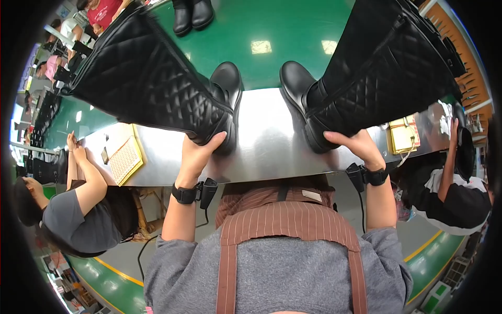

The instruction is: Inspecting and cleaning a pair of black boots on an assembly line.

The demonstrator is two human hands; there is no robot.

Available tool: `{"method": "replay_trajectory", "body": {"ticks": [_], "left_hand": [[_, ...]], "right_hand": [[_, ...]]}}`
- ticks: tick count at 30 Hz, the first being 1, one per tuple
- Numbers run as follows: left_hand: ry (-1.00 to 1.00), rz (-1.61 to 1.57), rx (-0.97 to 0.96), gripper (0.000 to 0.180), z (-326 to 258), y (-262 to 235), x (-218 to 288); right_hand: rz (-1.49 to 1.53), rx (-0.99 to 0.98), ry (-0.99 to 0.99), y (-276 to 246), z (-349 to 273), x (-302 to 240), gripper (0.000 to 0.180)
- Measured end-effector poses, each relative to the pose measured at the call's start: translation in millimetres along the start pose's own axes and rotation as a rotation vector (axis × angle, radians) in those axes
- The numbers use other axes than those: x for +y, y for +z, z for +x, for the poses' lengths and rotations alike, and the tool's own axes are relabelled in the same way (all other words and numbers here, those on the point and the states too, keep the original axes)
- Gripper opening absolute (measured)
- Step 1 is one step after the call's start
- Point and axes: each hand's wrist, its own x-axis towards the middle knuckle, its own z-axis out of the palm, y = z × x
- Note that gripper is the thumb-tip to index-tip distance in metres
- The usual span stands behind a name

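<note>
Two tall black boots with quilted shafts and side zippers stand upright on a shiny metal worktop [261, 146], toes pointing away from me and shafts leaning outward. My left hand [196, 154] is closed round the heel of the left boot [151, 86], thumb on its back. In the same way my right hand [360, 146] grips the heel of the right boot [381, 78]. The fingers of both hands are mostly hidden by the boots. A strip of bare metal separates the two boots.
Beyond the worktop runs a green surface [282, 31] bearing another pair of black boots [192, 15]. Yellow-edged papers [127, 154] lie at left, a yellow bundle [403, 137] at right. Co-workers sit at left [86, 214] and right [452, 196]. Cables hang from my wrist straps.
</note>
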Motion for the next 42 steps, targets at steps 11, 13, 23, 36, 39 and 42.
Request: {"method": "replay_trajectory", "body": {"ticks": [11,13,23,36,39,42], "left_hand": [[-0.276,-0.827,-0.136,0.048,-16.9,55.5,-6.7],[-0.265,-0.884,-0.177,0.051,-17.4,61.1,-3.0],[-0.187,-0.896,-0.296,0.05,-20.9,61.5,6.9],[-0.028,-0.543,-0.186,0.035,-14.9,55.1,0.7],[0.092,-0.249,-0.077,0.022,-13.0,73.1,12.2],[-0.044,-0.26,-0.029,0.021,-13.5,94.1,21.1]], "right_hand": [[1.07,-0.061,0.125,71.2,-7.0,6.1,0.029],[1.156,-0.087,0.065,74.9,-8.3,5.4,0.032],[1.112,-0.181,-0.048,71.7,-13.7,4.9,0.037],[0.674,0.097,-0.193,67.3,-7.2,3.3,0.034],[0.141,0.172,-0.371,84.0,1.5,-25.3,0.033],[-0.231,0.11,-0.221,104.7,12.6,-47.2,0.057]]}}
